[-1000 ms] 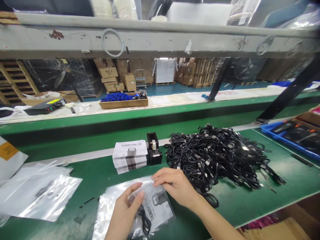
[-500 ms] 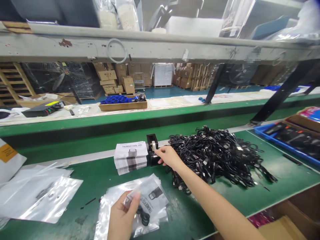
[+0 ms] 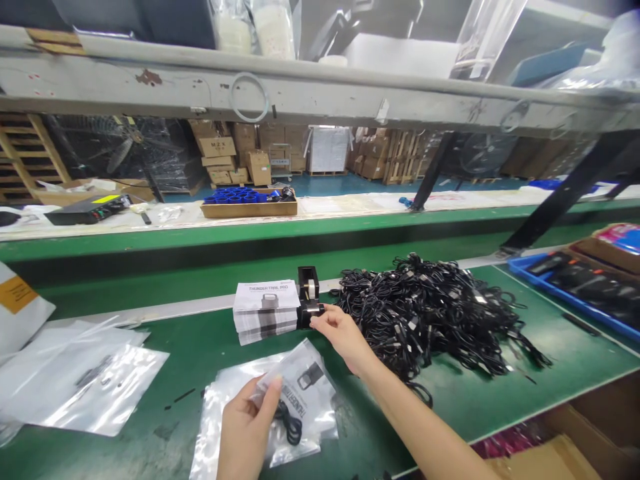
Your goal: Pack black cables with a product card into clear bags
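Observation:
My left hand (image 3: 250,420) pinches a clear plastic bag (image 3: 320,403) between thumb and fingers. Inside it are a printed leaflet (image 3: 306,383) and a coiled black cable (image 3: 289,423). Beneath lie more clear bags (image 3: 213,427). At the front of a black tape dispenser (image 3: 307,275), my right hand (image 3: 343,333) is closed in a pinch on the tape, whose strip is barely visible. The roll of tape (image 3: 311,289) sits in the dispenser. A stack of printed leaflets (image 3: 267,310) stands against the dispenser's left side.
A large heap of black cables (image 3: 430,313) spreads right of the dispenser. Flat clear bags (image 3: 90,380) lie at left. A blue tray (image 3: 530,272) of black items is at far right. A ledge behind bears a cardboard tray (image 3: 250,209) of blue parts; a beam (image 3: 325,100) crosses above.
My right hand has moved from the tape roll down and toward me to the dispenser's front. My left hand still holds the bag in nearly the same place. The view has shifted slightly.

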Motion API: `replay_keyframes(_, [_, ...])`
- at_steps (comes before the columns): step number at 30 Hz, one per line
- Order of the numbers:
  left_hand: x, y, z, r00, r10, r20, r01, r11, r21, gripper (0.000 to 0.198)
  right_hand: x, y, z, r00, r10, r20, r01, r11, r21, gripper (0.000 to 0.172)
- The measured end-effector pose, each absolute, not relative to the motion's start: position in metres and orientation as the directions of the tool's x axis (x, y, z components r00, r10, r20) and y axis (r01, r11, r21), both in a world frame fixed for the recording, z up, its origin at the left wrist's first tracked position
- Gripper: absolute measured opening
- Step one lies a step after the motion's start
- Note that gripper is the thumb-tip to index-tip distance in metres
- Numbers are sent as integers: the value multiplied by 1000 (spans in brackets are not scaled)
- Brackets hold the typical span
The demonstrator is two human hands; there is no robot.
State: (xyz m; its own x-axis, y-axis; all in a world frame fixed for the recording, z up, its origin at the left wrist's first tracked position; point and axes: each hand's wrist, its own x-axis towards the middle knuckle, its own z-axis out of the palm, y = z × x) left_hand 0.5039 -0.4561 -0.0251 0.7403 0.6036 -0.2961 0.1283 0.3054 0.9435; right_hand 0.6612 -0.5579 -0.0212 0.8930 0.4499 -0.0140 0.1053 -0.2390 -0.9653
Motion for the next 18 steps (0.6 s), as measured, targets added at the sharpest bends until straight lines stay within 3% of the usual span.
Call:
replay_keyframes(5, [504,-458,-19,715,640,-283,115,291,950,34,658,-562,-29,917,393,65,207,-330,-921,29])
replay_keyframes(9, [502,-457,-11,645,724,-244,122,217,969,36,638,-578,-17,876,476,75,237,-292,-927,23])
replay_keyframes(14, [502,-461,-2,599,782,-173,203,61,977,36,601,-589,1,659,742,-122,-43,-125,-991,23])
replay_keyframes(18, [501,-470,2,583,808,-80,287,-113,951,32,591,-577,-1,670,725,-159,-69,-152,-986,31])
